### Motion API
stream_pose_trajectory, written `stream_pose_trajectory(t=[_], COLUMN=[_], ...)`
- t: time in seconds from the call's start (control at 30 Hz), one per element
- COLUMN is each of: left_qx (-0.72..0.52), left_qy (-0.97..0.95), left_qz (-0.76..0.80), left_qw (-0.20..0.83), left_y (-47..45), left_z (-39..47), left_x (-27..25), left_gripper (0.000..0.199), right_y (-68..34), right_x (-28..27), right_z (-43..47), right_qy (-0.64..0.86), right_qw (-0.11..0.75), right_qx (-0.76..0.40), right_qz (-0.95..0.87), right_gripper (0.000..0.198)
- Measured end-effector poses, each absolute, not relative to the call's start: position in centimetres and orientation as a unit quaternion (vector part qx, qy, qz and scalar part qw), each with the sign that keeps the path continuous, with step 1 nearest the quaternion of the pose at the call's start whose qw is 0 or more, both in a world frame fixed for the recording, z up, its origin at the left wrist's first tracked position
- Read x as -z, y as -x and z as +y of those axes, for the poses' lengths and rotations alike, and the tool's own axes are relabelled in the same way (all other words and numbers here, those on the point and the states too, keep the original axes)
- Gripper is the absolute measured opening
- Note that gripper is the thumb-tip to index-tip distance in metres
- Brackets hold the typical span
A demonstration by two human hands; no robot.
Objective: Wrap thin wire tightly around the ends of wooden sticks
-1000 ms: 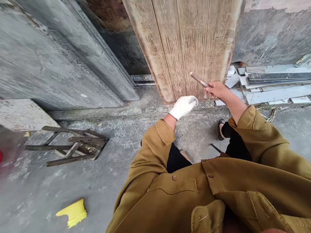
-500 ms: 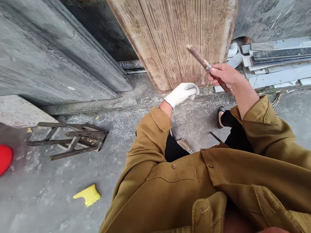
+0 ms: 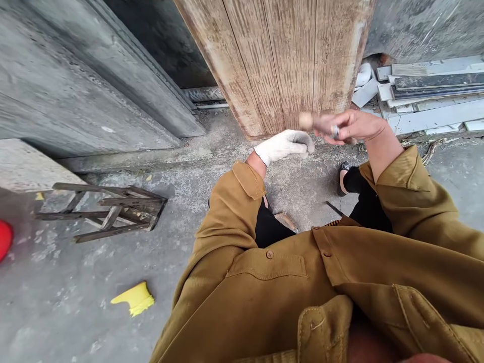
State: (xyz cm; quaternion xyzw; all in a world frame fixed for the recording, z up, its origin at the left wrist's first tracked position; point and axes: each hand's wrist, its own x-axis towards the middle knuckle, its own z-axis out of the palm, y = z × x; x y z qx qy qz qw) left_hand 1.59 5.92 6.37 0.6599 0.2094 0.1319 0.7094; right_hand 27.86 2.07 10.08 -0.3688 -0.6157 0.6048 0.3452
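My right hand (image 3: 353, 126), bare, is closed round a short wooden stick (image 3: 307, 121), blurred by motion, its pale end pointing left. A silvery ring or band shows by the fingers. My left hand (image 3: 285, 147) wears a white knitted glove and has its fingers curled; whatever they hold, if anything, is hidden. It is just below and left of the stick's pale end, near the foot of a worn wooden panel (image 3: 280, 65) of upright planks. Whether the glove touches the panel I cannot tell.
A small dark wooden stool (image 3: 113, 209) lies on its side at left. On the concrete floor rests a yellow piece (image 3: 135, 298); a red round thing (image 3: 4, 241) is at the left edge. White and dark strips (image 3: 434, 96) are stacked at right.
My right hand has swung the stick down; its pale end has dropped close to the gloved hand. My left hand stays nearly in place, fingers still curled.
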Motion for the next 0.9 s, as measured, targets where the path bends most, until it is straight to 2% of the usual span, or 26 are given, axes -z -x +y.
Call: stream_pose_trajectory(t=[0.17, 0.33, 0.5, 0.63, 0.73, 0.8, 0.9], left_qx=[-0.179, -0.179, -0.257, -0.374, -0.387, -0.352, -0.307], left_qy=[-0.661, -0.659, -0.655, -0.651, -0.627, -0.62, -0.623], left_qz=[0.224, 0.215, 0.246, 0.286, 0.293, 0.312, 0.337], left_qw=[0.694, 0.698, 0.667, 0.595, 0.609, 0.628, 0.636], left_y=[-2.6, -2.9, -2.7, -3.3, -3.8, -3.8, -3.3], left_z=[5.2, 4.8, 5.0, 5.6, 5.6, 5.3, 5.2], left_x=[-5.8, -5.5, -5.4, -4.9, -4.6, -4.6, -4.7], left_gripper=[0.033, 0.029, 0.027, 0.047, 0.061, 0.058, 0.041], right_y=[-24.7, -24.9, -25.3, -24.4, -23.6, -23.5, -24.0], right_x=[-10.1, -10.0, -10.0, -9.9, -9.6, -9.5, -9.5], right_z=[2.9, 3.4, 3.5, 3.7, 4.1, 4.3, 4.5], right_qy=[0.342, 0.376, 0.384, 0.357, 0.388, 0.415, 0.456], right_qw=[0.465, 0.519, 0.518, 0.511, 0.462, 0.444, 0.44], right_qx=[-0.63, -0.593, -0.592, -0.612, -0.612, -0.606, -0.597], right_qz=[-0.52, -0.487, -0.484, -0.486, -0.512, -0.514, -0.492], right_gripper=[0.063, 0.06, 0.057, 0.049, 0.051, 0.052, 0.049])
